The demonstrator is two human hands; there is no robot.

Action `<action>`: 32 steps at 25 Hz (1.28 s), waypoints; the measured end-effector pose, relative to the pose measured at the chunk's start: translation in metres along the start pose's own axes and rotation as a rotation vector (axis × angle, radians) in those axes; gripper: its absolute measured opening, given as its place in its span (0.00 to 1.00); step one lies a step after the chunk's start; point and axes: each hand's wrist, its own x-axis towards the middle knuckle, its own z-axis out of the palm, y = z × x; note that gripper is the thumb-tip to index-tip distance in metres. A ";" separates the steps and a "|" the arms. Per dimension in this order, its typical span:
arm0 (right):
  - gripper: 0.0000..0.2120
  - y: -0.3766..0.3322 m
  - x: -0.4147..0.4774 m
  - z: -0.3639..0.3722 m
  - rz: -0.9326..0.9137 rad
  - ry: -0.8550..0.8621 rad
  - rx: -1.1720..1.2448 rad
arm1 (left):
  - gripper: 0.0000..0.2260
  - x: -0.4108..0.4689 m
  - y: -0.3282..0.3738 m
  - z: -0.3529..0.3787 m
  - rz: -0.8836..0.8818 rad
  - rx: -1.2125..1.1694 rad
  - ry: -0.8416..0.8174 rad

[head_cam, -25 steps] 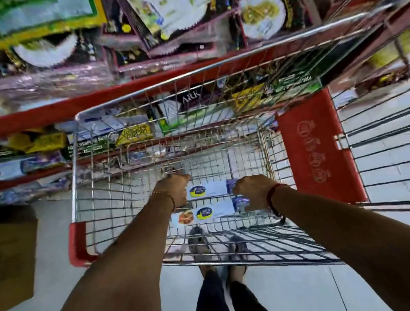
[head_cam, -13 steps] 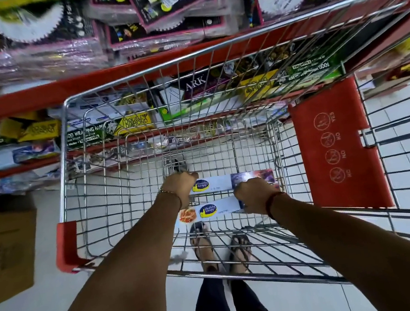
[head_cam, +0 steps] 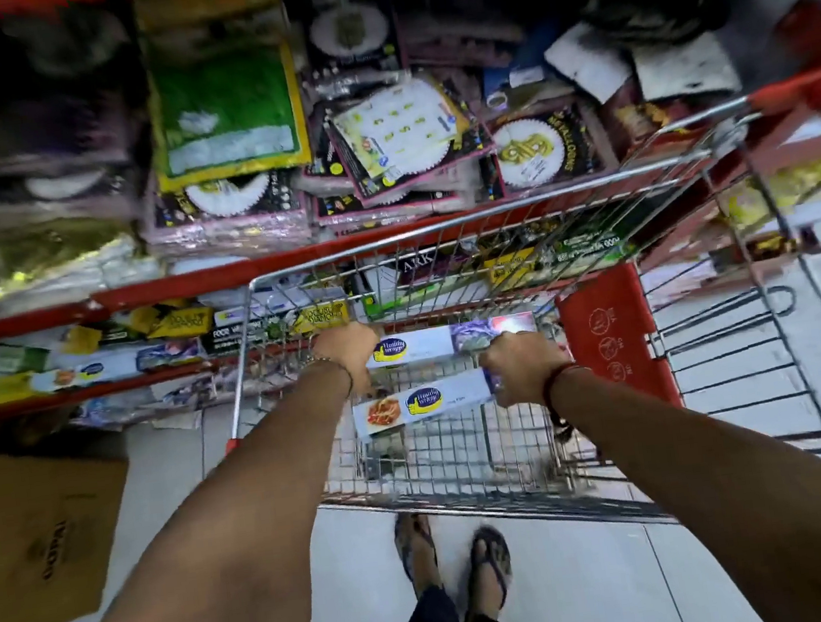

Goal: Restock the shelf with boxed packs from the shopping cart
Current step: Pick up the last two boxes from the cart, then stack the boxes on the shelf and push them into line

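Note:
Two long white boxed packs with blue oval logos are lifted inside the wire shopping cart [head_cam: 481, 229]. My left hand [head_cam: 346, 349] grips the left end of the upper pack [head_cam: 433, 341]. My right hand [head_cam: 524, 366] grips the right end of the lower pack [head_cam: 410, 406], which shows a food picture at its left end. Both packs hang level above the cart's wire floor. Beyond the cart's far rim runs the red shelf [head_cam: 152, 290], and its lower tier holds similar long boxed packs [head_cam: 110, 365].
A brown cardboard box [head_cam: 33, 543] lies on the tiled floor at the left. The cart's red child-seat flap [head_cam: 608, 338] stands at the right. Stacked plate and decoration packs [head_cam: 398, 147] fill the upper shelf. My sandalled feet [head_cam: 454, 558] stand behind the cart.
Both hands have risen from the cart floor with a pack each, towards the shelf. The camera has tilted up, so more of the upper shelf shows.

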 end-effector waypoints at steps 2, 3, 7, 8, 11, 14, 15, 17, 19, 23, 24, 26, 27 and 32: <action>0.16 0.003 -0.018 -0.041 0.009 0.054 -0.004 | 0.10 -0.033 -0.010 -0.036 -0.034 0.010 0.081; 0.17 0.005 -0.025 -0.059 0.015 0.078 -0.015 | 0.09 -0.048 -0.014 -0.054 -0.051 0.004 0.116; 0.24 0.011 -0.059 -0.125 0.051 0.179 -0.033 | 0.11 -0.102 -0.029 -0.115 -0.094 0.042 0.225; 0.25 0.013 -0.067 -0.142 0.057 0.196 -0.015 | 0.14 -0.115 -0.033 -0.132 -0.099 0.044 0.252; 0.23 0.018 -0.087 -0.193 0.074 0.255 0.021 | 0.22 -0.144 -0.051 -0.178 -0.120 0.009 0.341; 0.24 0.024 -0.103 -0.239 0.075 0.289 -0.005 | 0.21 -0.170 -0.068 -0.222 -0.143 -0.015 0.425; 0.24 0.026 -0.107 -0.252 0.081 0.285 -0.009 | 0.19 -0.176 -0.072 -0.235 -0.146 -0.045 0.449; 0.25 0.031 -0.112 -0.275 0.079 0.300 -0.013 | 0.17 -0.187 -0.083 -0.265 -0.160 -0.059 0.510; 0.25 0.036 -0.113 -0.297 0.076 0.324 -0.021 | 0.20 -0.195 -0.095 -0.296 -0.178 -0.018 0.552; 0.23 0.045 -0.108 -0.329 0.102 0.340 -0.019 | 0.26 -0.187 -0.125 -0.347 -0.195 0.011 0.643; 0.23 0.048 -0.104 -0.333 0.109 0.338 -0.005 | 0.26 -0.180 -0.132 -0.357 -0.198 0.020 0.654; 0.23 0.052 -0.094 -0.338 0.127 0.331 0.030 | 0.26 -0.163 -0.144 -0.373 -0.202 0.013 0.660; 0.24 0.055 -0.088 -0.340 0.136 0.324 0.049 | 0.27 -0.154 -0.148 -0.378 -0.200 -0.004 0.666; 0.28 0.064 -0.069 -0.342 0.145 0.293 0.097 | 0.32 -0.112 -0.159 -0.389 -0.177 -0.041 0.667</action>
